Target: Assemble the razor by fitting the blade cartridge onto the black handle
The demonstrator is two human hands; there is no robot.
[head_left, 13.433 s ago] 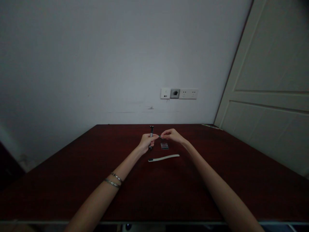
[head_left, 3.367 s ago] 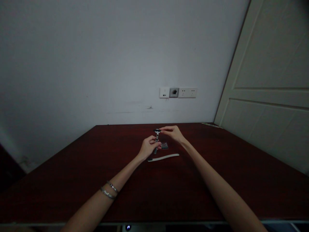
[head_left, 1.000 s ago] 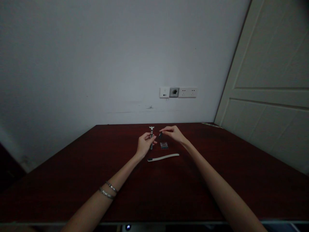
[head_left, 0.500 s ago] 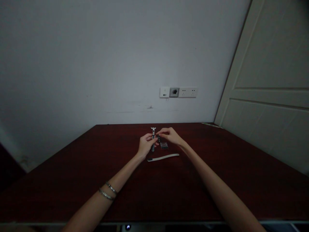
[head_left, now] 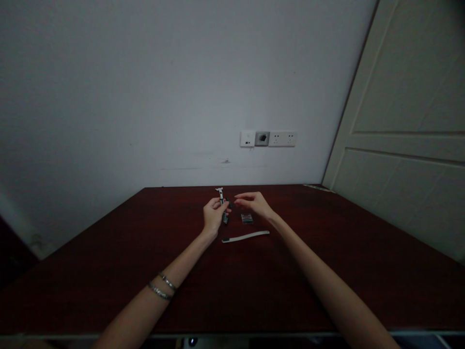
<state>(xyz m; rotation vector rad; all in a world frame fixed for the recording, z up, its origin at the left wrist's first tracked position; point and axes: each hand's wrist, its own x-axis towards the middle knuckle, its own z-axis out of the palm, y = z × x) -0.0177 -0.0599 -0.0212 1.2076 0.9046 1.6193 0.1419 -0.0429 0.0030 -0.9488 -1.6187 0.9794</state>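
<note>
My left hand [head_left: 212, 215] is closed round a slim, dark-and-silver tool with a T-shaped head [head_left: 221, 194], much like a razor. The head sticks up above the fingers, and the lower end shows below them. A small dark piece [head_left: 228, 201] shows at the fingertips; its kind is too small to make out. To the right, my right hand [head_left: 257, 205] hovers with thumb and forefinger apart, nothing visible between them. Under it lies a small clear, flat case [head_left: 247, 218]. Nearer to me, a pale narrow strip with a dark left end [head_left: 246, 236] rests on the table.
The dark red wooden table [head_left: 312, 271] runs back to a pale wall [head_left: 181, 97]. Wall sockets [head_left: 282, 139] sit above its rear edge. A white panelled door [head_left: 407, 116] stands at the right. Two bracelets [head_left: 162, 286] circle my left forearm.
My left hand has moved left with the T-headed tool, which now tilts. A dark segmented piece between the hands has shifted left with it. My right fingers have parted, leaving a gap between the hands.
</note>
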